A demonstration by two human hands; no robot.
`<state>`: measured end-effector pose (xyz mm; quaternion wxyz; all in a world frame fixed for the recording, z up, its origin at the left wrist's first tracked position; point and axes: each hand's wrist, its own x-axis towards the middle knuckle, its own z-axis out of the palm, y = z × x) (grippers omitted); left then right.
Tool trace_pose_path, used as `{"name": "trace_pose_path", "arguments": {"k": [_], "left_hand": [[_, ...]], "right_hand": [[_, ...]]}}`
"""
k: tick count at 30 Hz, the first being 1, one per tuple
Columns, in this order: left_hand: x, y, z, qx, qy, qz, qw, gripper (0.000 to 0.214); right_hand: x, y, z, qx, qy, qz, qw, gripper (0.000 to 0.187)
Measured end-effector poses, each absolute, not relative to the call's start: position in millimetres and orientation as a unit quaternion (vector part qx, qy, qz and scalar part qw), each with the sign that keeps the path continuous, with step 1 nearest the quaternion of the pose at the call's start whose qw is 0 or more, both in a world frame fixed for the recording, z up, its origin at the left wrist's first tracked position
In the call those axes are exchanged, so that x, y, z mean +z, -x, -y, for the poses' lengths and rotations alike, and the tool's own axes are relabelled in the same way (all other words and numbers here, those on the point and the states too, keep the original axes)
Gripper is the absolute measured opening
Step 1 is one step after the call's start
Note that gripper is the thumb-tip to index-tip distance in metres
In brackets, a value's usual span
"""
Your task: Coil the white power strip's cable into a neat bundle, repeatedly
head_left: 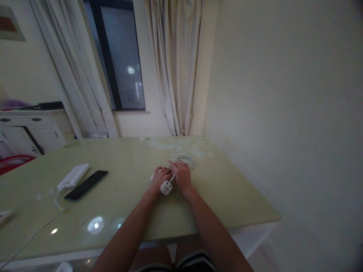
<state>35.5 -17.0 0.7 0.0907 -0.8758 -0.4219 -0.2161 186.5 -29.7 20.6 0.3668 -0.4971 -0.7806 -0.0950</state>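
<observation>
A white plug (166,187) with its pin face toward me lies at the near side of my hands. Its pale grey power cord runs up between them, and a loop of that cord (194,163) rests on the table beyond my right hand. My left hand (161,178) is closed on the cord bundle, with a bit of white showing at its left side. My right hand (181,174) lies over the cord, its fingers bent around it and meeting the left fingertips. What sits under the palms is hidden.
Left on the glossy greenish table (124,158) are a black phone (86,185) and a white block (74,176) with a cable (34,235) trailing to the near edge. A white object (5,216) lies at the far left. A wall (283,113) borders the right side.
</observation>
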Motion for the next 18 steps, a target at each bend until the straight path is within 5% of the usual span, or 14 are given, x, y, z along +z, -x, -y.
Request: {"name": "trace_pose_path", "arguments": {"k": [10,15,18], "left_hand": [[12.7,-1.4,18.8,-0.252,0.808,0.526,0.085,0.036],[6.5,-17.8,22.8,-0.239,0.858,0.453,0.045,0.027],[2.4,-22.1,21.9,-0.23,0.862,0.451,0.005,0.039]], "right_hand": [[14.0,-193.4,25.3,-0.021,0.488,0.776,0.4,0.04],[12.4,-183.2,28.2,0.093,0.441,0.713,0.538,0.042],[10.3,-190.7,17.1,0.162,0.456,0.6,0.637,0.047]]}}
